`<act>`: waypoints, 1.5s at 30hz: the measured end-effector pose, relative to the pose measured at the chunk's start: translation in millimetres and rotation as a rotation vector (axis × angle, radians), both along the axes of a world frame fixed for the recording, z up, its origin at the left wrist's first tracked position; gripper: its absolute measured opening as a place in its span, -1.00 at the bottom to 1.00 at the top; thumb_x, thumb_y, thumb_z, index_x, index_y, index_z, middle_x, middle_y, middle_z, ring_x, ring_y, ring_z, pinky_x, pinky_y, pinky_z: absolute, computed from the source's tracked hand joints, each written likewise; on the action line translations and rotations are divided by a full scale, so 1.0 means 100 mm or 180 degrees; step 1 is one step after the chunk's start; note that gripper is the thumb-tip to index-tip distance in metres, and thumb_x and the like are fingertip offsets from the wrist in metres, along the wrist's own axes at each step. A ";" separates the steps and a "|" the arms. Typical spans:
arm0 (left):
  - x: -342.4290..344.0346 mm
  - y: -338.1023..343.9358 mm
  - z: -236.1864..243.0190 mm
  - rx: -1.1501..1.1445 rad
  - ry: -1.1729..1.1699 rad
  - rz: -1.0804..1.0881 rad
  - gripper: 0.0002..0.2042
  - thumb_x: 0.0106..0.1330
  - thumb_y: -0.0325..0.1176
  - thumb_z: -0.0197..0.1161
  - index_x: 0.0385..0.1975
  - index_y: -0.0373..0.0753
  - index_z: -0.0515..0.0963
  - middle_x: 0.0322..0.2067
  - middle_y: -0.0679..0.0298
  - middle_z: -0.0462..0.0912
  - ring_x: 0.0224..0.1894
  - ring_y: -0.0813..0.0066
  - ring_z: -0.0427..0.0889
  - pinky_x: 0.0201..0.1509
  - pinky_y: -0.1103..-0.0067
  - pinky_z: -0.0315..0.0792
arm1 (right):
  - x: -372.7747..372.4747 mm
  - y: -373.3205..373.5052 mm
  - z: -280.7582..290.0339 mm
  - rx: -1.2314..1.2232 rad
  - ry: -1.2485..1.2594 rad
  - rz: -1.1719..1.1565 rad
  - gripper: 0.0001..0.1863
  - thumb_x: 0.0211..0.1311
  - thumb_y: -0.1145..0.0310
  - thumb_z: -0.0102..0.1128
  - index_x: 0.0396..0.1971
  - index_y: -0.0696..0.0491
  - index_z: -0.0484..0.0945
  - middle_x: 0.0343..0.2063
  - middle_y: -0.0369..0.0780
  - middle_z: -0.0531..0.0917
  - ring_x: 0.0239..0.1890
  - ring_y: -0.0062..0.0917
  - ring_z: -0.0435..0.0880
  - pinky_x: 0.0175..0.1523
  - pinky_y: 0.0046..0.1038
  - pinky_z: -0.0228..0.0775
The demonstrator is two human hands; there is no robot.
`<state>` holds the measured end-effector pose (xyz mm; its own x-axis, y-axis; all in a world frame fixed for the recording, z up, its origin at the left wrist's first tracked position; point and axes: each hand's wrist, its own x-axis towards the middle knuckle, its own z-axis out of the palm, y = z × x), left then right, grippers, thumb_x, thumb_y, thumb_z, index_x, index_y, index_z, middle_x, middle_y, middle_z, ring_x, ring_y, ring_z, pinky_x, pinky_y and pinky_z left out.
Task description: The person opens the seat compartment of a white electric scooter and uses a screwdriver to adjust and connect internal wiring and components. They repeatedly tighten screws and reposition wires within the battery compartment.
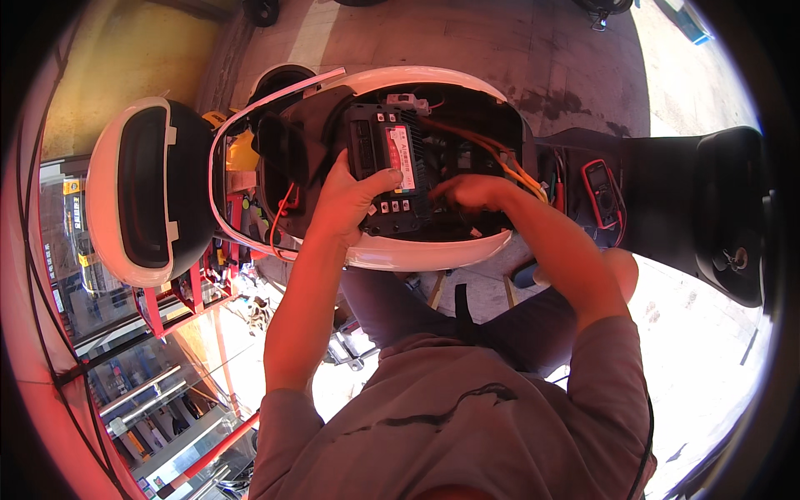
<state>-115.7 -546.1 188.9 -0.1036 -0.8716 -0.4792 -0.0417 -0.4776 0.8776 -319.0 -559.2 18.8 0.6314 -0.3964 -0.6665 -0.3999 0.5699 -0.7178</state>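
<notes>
Left hand (348,196): box (382,162) is gripped at its left side | right hand (477,192): fingertips hidden, grip cannot be told | box is held at the open white shell (433,256) | box should be held steady, wires (524,176) not tugged | black box, ribbed side, white and red label (400,148)

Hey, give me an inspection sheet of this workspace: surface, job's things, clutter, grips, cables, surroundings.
Surface: paved ground, partly sunlit, with dark stains.
Job's things: black finned box, labelled, held at an open white vehicle shell; red multimeter on a black seat.
Clutter: small mixed items at lower left, too unclear to identify.
Grips: left grip holds the box; right grip reaches inside the shell, fingertips unclear.
Cables: orange cables inside the shell; red cable at its left.
Surroundings: packaged goods at far left.
</notes>
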 end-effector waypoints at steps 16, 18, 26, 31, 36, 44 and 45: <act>-0.14 -0.17 -1.01 -0.0631 -0.2029 -0.0255 -0.45 -0.06 -0.47 0.44 -0.04 -0.37 0.35 -0.22 0.15 0.58 -0.21 0.42 0.60 -0.11 0.53 0.50 | -0.09 0.04 0.10 0.0604 0.0433 -0.0389 -0.82 0.17 0.38 0.14 -0.28 0.03 0.69 -0.70 -0.36 0.40 -0.79 -0.67 0.20 -0.69 -0.55 -0.01; -0.20 -0.18 -1.05 -0.0403 -0.2238 -0.0264 -0.30 -0.10 -0.42 0.47 0.07 -0.45 0.26 -0.09 0.01 0.54 -0.07 0.26 0.56 0.03 0.48 0.44 | -0.09 0.05 0.06 0.0667 0.0328 -0.0475 -0.86 0.16 0.36 0.18 -0.34 0.02 0.68 -0.74 -0.37 0.37 -0.79 -0.68 0.21 -0.69 -0.55 -0.02; -0.22 -0.26 -1.30 0.0347 -0.1572 0.0206 -0.49 -0.04 -0.48 0.44 -0.07 -0.36 0.36 -0.21 0.11 0.61 -0.26 0.33 0.65 -0.23 0.45 0.58 | -0.06 0.11 -0.02 0.0419 0.0236 -0.0357 -0.77 0.19 0.33 0.07 -0.27 0.02 0.69 -0.62 -0.32 0.47 -0.72 -0.61 0.31 -0.63 -0.49 0.10; -0.28 -0.32 -1.14 0.0858 -0.0786 0.0696 -0.53 0.00 -0.51 0.41 -0.08 -0.31 0.37 -0.26 0.15 0.62 -0.31 0.30 0.67 -0.29 0.37 0.63 | -0.03 0.37 -0.07 -0.0995 -0.0070 -0.0728 -0.75 0.17 0.33 0.05 -0.28 0.10 0.68 -0.42 -0.08 0.68 -0.36 -0.27 0.65 -0.20 -0.33 0.48; -0.16 -0.39 -1.24 0.0963 -0.0559 0.0627 -0.55 0.05 -0.54 0.38 -0.05 -0.24 0.36 -0.26 0.19 0.60 -0.30 0.30 0.67 -0.26 0.33 0.65 | -0.06 0.32 0.04 -0.1086 -0.0115 -0.0644 -0.73 0.24 0.26 0.11 -0.18 0.07 0.67 -0.27 -0.10 0.70 -0.13 -0.32 0.65 0.03 -0.40 0.42; -0.22 -0.36 -1.24 0.0923 -0.0447 0.0677 -0.48 0.06 -0.54 0.38 0.02 -0.15 0.32 -0.19 0.22 0.55 -0.19 0.34 0.62 -0.16 0.38 0.61 | 0.10 0.25 -0.03 -0.0725 -0.0314 -0.0455 -0.71 0.26 0.16 0.10 -0.27 0.03 0.69 -0.32 -0.12 0.70 -0.20 -0.26 0.67 -0.07 -0.32 0.48; -0.23 -0.35 -1.24 0.0926 -0.0501 0.0685 -0.49 0.06 -0.54 0.38 0.02 -0.15 0.33 -0.19 0.23 0.56 -0.19 0.35 0.62 -0.16 0.39 0.61 | 0.12 0.24 0.01 -0.0781 -0.0187 -0.0330 -0.71 0.27 0.15 0.10 -0.26 0.02 0.69 -0.31 -0.12 0.70 -0.18 -0.26 0.67 -0.06 -0.32 0.48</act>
<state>-138.3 -581.4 64.8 0.1610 -0.6908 -0.7049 -0.0367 -0.7179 0.6952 -307.2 -535.6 20.2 0.6137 -0.6061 -0.5060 -0.3020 0.4119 -0.8597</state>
